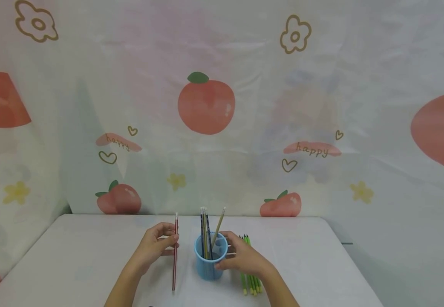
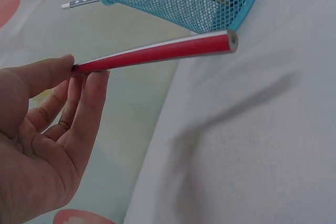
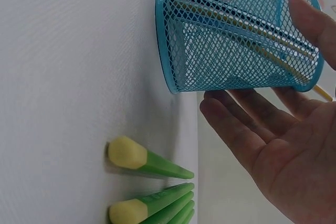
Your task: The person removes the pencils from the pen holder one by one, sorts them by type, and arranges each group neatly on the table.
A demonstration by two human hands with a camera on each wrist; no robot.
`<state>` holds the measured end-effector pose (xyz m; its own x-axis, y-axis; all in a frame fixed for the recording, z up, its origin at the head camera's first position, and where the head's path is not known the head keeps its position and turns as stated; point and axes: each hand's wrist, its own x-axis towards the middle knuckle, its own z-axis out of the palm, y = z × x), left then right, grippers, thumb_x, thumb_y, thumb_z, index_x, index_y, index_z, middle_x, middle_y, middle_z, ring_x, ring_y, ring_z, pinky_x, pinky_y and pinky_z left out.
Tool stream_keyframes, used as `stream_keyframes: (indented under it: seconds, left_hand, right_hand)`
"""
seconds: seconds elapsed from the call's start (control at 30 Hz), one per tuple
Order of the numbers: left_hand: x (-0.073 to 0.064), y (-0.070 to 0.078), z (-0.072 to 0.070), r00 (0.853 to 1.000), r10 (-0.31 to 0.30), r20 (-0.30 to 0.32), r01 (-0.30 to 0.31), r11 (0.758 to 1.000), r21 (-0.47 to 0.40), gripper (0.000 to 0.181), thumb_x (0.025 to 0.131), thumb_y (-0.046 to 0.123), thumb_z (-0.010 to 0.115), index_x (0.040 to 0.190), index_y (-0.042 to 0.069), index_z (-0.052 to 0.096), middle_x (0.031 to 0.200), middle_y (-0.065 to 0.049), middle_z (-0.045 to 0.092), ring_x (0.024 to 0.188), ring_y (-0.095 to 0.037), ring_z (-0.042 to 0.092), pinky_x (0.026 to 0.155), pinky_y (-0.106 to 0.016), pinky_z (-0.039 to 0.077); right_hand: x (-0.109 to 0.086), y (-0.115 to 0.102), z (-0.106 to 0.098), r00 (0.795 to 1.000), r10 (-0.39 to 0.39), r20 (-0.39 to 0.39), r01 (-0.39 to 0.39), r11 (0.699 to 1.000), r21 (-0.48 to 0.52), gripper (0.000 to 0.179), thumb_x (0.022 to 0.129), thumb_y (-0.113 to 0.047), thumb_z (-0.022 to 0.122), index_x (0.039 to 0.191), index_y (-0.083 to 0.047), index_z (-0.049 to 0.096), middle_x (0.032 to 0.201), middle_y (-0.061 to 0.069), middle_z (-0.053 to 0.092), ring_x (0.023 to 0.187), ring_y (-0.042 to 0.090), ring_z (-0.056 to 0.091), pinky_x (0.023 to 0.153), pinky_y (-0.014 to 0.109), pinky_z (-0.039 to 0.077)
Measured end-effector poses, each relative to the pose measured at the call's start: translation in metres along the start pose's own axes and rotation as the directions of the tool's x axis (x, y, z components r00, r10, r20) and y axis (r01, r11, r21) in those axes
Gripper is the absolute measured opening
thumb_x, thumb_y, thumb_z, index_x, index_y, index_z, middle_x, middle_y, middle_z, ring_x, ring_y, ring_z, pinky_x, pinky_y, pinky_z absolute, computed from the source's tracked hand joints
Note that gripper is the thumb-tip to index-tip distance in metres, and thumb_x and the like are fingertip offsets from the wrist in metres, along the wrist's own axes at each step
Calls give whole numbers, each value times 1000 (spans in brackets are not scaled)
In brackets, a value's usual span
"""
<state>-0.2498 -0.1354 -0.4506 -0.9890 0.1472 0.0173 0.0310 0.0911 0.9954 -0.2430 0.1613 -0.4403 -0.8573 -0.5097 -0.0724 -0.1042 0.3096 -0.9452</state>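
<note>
- Pinching a red pencil (image 1: 175, 260) w/ thumb & fingertips, your L hand (image 1: 154, 247) holds it up off the white tbl (image 1: 314, 256).
- Red pencil's on the R side of your L hand, btwn that hand & the blue cup (image 1: 208, 272); head cam shows a gap b4 the cup.
- Your R hand (image 1: 245, 258) holds the cup, thumb on the nr side, fingers round the far side. So the cup's btwn the red pencil & your R hand.
- Red pencil looks long & thin, w/ a pale shiny stripe. Its far end's white, & the end nr you is flat.
- Cup's blue mesh, lots of tiny holes, w/ a smooth rim. Can't tell if its bottom touches the tbl.
- In the cup you've got dark pencils (image 1: 202, 224) w/ white ends, plus gold pencils (image 1: 220, 221); one gold one leans R.
- Green pencils (image 3: 163, 164) lie on the tbl nr your R hand, dark pts away from you, yellow ends twd you.
- Big peaches (image 1: 206, 106) are on the cloth (image 1: 360, 98) at the back.
</note>
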Motion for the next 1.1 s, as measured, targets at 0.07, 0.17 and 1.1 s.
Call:
stream_keyframes:
  seconds: [0.07,0.17,1.1]
  left_hand:
    - [1,-3,-1,1000,-6,-5,6,1000,11,40,94,14,69,126,-3,55,104,-13,61,89,-23,69,76,-40,64]
    - [2,-7,-2,1000,-15,-14,16,1000,20,41,93,13,70,126,-5,55,103,-13,62,87,-22,68,74,-39,64]
    - [6,-44,-11,988,-115,-107,138,961,239,32,84,1,76,112,-7,63,85,-8,65,64,-17,62,56,-35,61]
  right_hand:
    - [0,0,0,1000,-1,-2,1,1000,-4,81,78,-12,85,146,-13,41,139,16,55,126,41,54,101,57,51]
    - [0,0,1,1000,-4,-4,4,1000,-9,80,78,-13,85,146,-13,42,139,16,55,126,41,54,101,57,51]
    - [2,2,1,1000,-6,-4,6,999,-32,79,79,-16,85,146,-13,42,138,16,56,126,41,55,100,57,52]
